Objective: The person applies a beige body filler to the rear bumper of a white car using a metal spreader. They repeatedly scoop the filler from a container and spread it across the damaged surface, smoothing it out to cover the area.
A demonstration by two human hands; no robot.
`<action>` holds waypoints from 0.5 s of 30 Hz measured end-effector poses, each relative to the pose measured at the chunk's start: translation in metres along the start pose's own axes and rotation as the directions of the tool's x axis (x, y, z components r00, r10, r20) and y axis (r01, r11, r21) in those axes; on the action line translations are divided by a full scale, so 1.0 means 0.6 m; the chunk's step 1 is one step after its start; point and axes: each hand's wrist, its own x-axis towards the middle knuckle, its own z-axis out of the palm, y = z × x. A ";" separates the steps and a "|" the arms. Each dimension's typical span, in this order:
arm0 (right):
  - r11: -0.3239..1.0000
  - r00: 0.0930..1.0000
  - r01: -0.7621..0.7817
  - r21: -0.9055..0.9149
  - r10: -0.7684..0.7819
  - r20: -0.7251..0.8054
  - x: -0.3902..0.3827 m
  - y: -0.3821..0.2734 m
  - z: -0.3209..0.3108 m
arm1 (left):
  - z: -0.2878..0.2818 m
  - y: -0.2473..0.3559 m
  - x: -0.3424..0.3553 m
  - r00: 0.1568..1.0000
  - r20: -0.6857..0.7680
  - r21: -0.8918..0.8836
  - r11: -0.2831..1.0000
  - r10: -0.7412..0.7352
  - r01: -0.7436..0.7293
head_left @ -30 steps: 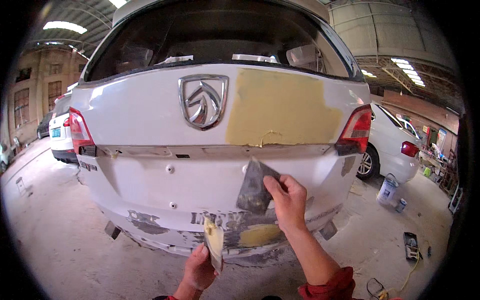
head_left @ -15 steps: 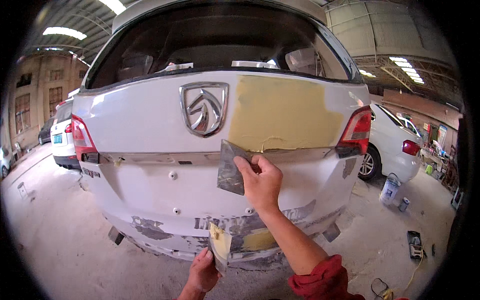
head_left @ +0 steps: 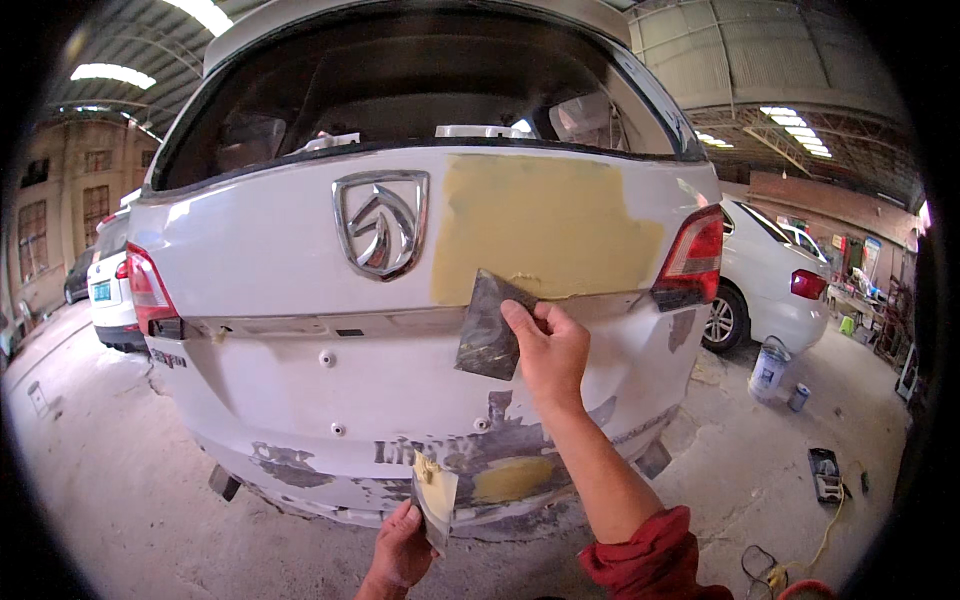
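Note:
My right hand [head_left: 548, 355] grips a dark flexible square spreader [head_left: 485, 330], its top at the lower edge of a yellow filler patch [head_left: 540, 225] on the white tailgate [head_left: 245, 380]; whether it touches, I cannot tell. The patch lies right of a chrome emblem [head_left: 380, 225]. Low in the view my left hand [head_left: 400, 545] holds a thin plate [head_left: 438, 510] with yellow paste [head_left: 428, 470] on it. Below, the bumper area has grey bare patches and a smaller yellow patch [head_left: 510, 480].
White cars [head_left: 770, 280] stand on both sides inside a workshop. On the concrete floor at the right are a bucket [head_left: 768, 375], a small can [head_left: 799, 397], a black tool [head_left: 825, 475] and cables. Tail lights [head_left: 690, 255] flank the tailgate.
My right hand with the spreader rose toward the patch's lower edge, first swinging left, then shifting right along it. My left hand stays low with the plate. The view shifted slightly.

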 end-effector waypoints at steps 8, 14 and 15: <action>0.998 0.997 0.022 0.066 -0.017 -0.070 0.019 0.007 -0.034 | 0.002 -0.007 0.001 1.000 0.010 -0.006 1.000 -0.005 0.005; 0.996 0.997 -0.018 0.088 0.024 -0.076 0.036 0.026 -0.061 | -0.007 -0.010 0.002 0.999 0.041 -0.031 0.999 -0.031 0.033; 0.997 0.997 -0.011 0.075 0.017 -0.079 0.040 0.030 -0.065 | -0.013 -0.010 0.004 0.997 0.069 -0.032 0.999 -0.034 0.036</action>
